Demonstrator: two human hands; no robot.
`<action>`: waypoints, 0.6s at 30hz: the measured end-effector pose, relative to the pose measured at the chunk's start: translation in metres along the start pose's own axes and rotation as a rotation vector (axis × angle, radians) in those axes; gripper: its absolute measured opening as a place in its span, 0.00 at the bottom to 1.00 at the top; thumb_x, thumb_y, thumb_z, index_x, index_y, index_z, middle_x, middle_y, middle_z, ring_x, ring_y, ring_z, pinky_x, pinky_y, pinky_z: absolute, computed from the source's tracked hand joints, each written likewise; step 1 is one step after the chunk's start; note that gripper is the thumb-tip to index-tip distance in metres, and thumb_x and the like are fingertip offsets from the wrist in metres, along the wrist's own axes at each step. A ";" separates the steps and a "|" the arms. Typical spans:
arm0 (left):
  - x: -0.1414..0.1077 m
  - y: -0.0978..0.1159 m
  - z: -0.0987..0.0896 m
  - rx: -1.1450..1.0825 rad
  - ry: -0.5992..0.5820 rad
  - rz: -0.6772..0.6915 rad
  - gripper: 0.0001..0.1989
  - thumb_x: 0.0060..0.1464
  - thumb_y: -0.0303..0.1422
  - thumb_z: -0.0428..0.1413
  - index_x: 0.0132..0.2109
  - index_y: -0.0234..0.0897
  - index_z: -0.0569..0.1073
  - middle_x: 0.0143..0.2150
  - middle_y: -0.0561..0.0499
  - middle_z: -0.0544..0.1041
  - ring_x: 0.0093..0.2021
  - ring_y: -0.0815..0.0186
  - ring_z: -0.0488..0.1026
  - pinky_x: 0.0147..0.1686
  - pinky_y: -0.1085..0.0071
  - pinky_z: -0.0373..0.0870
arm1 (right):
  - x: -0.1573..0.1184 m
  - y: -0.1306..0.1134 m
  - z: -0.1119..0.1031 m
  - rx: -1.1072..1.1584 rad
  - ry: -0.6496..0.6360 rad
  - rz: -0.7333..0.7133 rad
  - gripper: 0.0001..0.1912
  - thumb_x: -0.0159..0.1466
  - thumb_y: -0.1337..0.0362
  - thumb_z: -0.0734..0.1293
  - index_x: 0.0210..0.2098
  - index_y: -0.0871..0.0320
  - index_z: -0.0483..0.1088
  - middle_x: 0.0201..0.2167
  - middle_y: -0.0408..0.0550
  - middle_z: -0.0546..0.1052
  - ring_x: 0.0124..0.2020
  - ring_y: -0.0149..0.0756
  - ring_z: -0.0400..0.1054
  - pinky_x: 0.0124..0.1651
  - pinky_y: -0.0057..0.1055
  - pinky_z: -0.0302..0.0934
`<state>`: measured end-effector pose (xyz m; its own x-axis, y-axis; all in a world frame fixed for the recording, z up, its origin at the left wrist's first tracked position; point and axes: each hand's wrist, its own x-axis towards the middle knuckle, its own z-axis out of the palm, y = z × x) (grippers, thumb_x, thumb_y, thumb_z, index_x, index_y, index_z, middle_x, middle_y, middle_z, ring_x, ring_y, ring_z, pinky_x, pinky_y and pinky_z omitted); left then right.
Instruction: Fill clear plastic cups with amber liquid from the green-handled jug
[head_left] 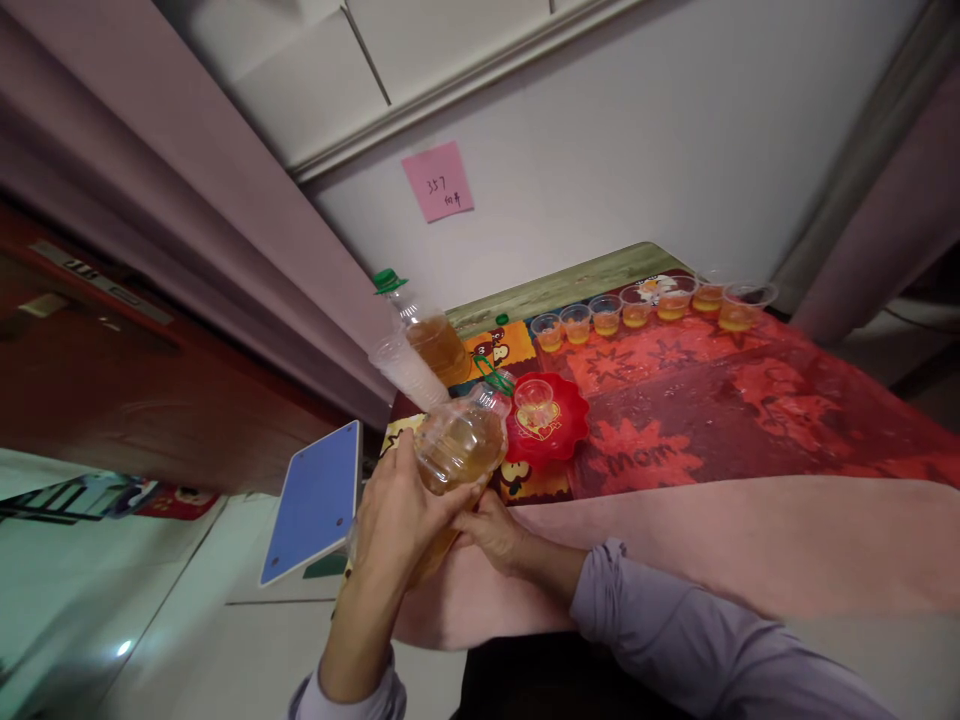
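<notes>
A large clear plastic bottle (461, 447) of amber liquid leans away from me, its green-ringed neck close to a red scalloped plate (576, 420). My left hand (397, 505) is wrapped round the bottle's left side. On its lower right side, my right hand (491, 532) grips the same bottle, with its fingers partly hidden. One clear plastic cup (534, 402) stands in the plate beside the bottle mouth. Whether liquid runs from the mouth, I cannot tell.
Behind the held bottle are a stack of clear cups (411, 370) and a second bottle with a green cap (439, 345). Several cups of amber liquid (606, 316) line the table's back edge. A loose green cap (502, 319) lies nearby. A blue board (313, 500) is at the left.
</notes>
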<state>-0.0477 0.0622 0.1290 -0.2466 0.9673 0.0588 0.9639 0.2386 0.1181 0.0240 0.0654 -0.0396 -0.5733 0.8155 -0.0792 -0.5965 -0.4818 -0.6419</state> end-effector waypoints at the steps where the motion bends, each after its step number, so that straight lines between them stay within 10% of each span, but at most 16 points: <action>1: 0.000 0.001 0.000 0.001 -0.001 -0.003 0.42 0.51 0.50 0.69 0.66 0.34 0.67 0.61 0.31 0.81 0.63 0.37 0.79 0.60 0.46 0.77 | 0.000 0.000 0.000 0.003 0.000 0.001 0.43 0.51 0.46 0.86 0.62 0.51 0.75 0.64 0.56 0.80 0.66 0.58 0.74 0.62 0.57 0.74; 18: -0.002 0.001 0.000 0.036 0.003 0.026 0.49 0.53 0.50 0.68 0.74 0.30 0.64 0.64 0.29 0.80 0.65 0.36 0.78 0.62 0.45 0.76 | -0.002 0.005 0.004 0.093 0.017 0.046 0.42 0.49 0.50 0.87 0.59 0.49 0.73 0.62 0.52 0.82 0.61 0.55 0.78 0.47 0.43 0.78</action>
<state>-0.0466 0.0609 0.1287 -0.2218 0.9730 0.0639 0.9730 0.2164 0.0808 0.0195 0.0601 -0.0397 -0.5924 0.7966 -0.1202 -0.6195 -0.5459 -0.5641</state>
